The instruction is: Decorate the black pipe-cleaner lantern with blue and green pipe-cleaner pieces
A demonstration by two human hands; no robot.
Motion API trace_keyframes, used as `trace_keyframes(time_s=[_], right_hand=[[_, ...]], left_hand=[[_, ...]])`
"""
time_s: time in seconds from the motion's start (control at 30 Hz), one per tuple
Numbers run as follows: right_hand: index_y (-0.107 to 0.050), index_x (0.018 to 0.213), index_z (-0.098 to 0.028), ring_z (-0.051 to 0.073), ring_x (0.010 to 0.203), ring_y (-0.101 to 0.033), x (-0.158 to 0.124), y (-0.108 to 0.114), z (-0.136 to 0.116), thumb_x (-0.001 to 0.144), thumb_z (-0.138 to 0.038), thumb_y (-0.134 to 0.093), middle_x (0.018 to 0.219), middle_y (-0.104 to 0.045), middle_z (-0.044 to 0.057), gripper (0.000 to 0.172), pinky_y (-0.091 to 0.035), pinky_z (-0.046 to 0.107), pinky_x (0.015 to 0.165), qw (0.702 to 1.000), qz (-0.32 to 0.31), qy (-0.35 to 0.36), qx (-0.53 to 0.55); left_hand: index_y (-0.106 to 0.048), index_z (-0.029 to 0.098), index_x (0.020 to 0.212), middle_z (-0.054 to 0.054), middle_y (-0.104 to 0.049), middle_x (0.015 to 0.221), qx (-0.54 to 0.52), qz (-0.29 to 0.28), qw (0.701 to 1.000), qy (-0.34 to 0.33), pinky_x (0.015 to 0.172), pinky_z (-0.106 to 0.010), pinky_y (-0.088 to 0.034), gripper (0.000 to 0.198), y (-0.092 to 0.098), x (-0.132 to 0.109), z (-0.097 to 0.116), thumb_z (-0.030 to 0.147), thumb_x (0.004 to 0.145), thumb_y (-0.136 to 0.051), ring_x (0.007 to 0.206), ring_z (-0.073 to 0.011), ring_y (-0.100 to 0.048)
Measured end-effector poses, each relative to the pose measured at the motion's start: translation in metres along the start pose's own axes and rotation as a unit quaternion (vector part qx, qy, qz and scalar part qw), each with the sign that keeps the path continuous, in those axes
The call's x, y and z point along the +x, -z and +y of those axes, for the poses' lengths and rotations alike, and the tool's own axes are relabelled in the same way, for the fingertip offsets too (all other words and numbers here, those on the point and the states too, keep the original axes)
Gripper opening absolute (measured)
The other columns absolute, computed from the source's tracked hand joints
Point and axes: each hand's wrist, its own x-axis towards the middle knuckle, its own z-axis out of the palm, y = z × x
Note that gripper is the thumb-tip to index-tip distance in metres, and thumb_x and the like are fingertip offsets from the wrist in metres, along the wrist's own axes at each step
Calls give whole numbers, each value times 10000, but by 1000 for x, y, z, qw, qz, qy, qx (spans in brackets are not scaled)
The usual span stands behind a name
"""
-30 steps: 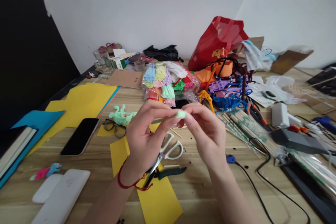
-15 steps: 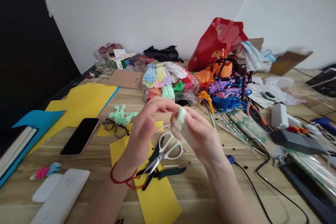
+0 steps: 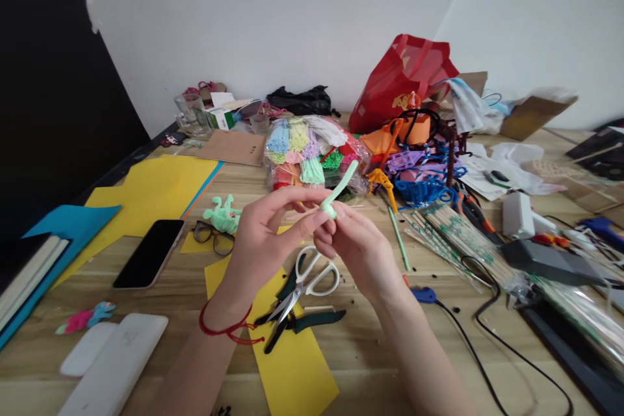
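A pale green pipe cleaner [image 3: 344,183] is pinched between my two hands, its lower end bunched into a small coil and its free end pointing up and right. My left hand [image 3: 273,224] grips the coil with thumb and fingers. On its other side my right hand [image 3: 358,240] closes thumb and forefinger on the same piece. Below them white-handled scissors [image 3: 305,283] lie over dark green-handled pliers [image 3: 319,320] on yellow paper [image 3: 292,370]. A shaped green pipe cleaner figure [image 3: 223,213] and glasses [image 3: 214,239] rest to the left of my hands.
Behind my hands sits a clear bag of coloured pipe cleaners [image 3: 312,149], with a red bag [image 3: 404,81] farther back. A phone [image 3: 150,253] lies left. At right are a blue-handled tool with a black cord [image 3: 424,294], orange-handled pliers [image 3: 470,208] and bundled sticks [image 3: 458,234].
The green pipe cleaner's free end now stands up above my fingers. My left thumb has come in against the coil, and my right hand has turned slightly.
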Motion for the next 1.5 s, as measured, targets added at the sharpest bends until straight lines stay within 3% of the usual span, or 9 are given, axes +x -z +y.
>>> trace_keyframes(time_s=[0.17, 0.33, 0.4, 0.5, 0.63, 0.87, 1.07, 1.27, 1.5], right_hand=[[-508, 713, -209, 124, 611, -424, -4, 0, 5, 988, -437, -528, 660, -459, -33, 358, -368, 261, 580, 991, 43, 92, -88], [-508, 759, -208, 121, 582, -470, -2, 7, -3, 1032, -463, -411, 652, -493, -32, 386, -404, 259, 574, 983, 0, 57, -174], [-542, 838, -200, 126, 593, -507, 1, 14, -2, 1059, -434, -321, 674, -523, -23, 391, -421, 261, 600, 943, 3, 40, -330], [-620, 909, -175, 163, 720, -591, 6, 29, 14, 1040, -284, -362, 765, -612, 32, 309, -452, 297, 719, 831, -23, -3, -555], [-712, 891, -157, 216, 863, -664, 2, 50, 53, 913, -90, -486, 915, -697, 112, 237, -487, 337, 815, 795, -99, -43, -597], [-719, 1020, -230, 246, 1071, -660, -27, 74, 91, 635, 61, -612, 1105, -707, 74, 494, -513, 372, 972, 792, -175, -27, -585], [-637, 959, -200, 208, 885, -660, -57, 83, 93, 627, 62, -518, 1009, -657, 72, 440, -539, 330, 811, 814, -99, -14, -572], [-520, 1029, -217, 201, 855, -649, -100, 96, 74, 825, -154, -610, 955, -648, 46, 231, -540, 330, 792, 852, 39, 5, -523], [-459, 1175, -194, 237, 957, -604, -113, 64, 54, 859, -391, -691, 1062, -596, 86, 439, -516, 375, 853, 836, 114, 58, -533]], left_hand=[[-749, 264, 1085, -28, -778, 998, -3, 44, 998, -40, 835, -253, -616, 323, -4, -2, 2, 180, 782, -823, 882, -151, -735], [-727, 231, 1003, -44, -773, 988, -9, 87, 995, -41, 850, -301, -635, 231, -6, -1, 4, 205, 792, -818, 905, -179, -748], [-709, 212, 965, -42, -765, 973, -11, 107, 993, -44, 853, -283, -635, 203, -4, 2, 4, 206, 793, -816, 916, -176, -752], [-693, 194, 963, -40, -747, 981, -10, 110, 992, -56, 843, -230, -626, 217, 1, 5, 2, 187, 787, -818, 917, -154, -750], [-681, 185, 982, -44, -735, 989, -13, 100, 993, -57, 830, -192, -615, 235, 2, 7, -1, 184, 789, -814, 899, -127, -740], [-653, 179, 987, -58, -745, 967, -4, 77, 996, -49, 817, -256, -634, 273, -2, 5, 0, 238, 780, -820, 875, -157, -742], [-653, 189, 1000, -60, -749, 977, -21, 56, 997, -39, 830, -262, -635, 288, -3, 1, 3, 200, 764, -817, 916, -166, -742], [-662, 190, 982, -44, -758, 938, -57, 50, 997, -14, 815, -227, -635, 311, -7, -2, 6, 147, 728, -836, 873, -143, -749], [-625, 193, 990, -14, -741, 815, -58, 4, 998, 0, 735, -235, -647, 376, -20, -7, 10, 110, 696, -843, 777, -152, -750]])
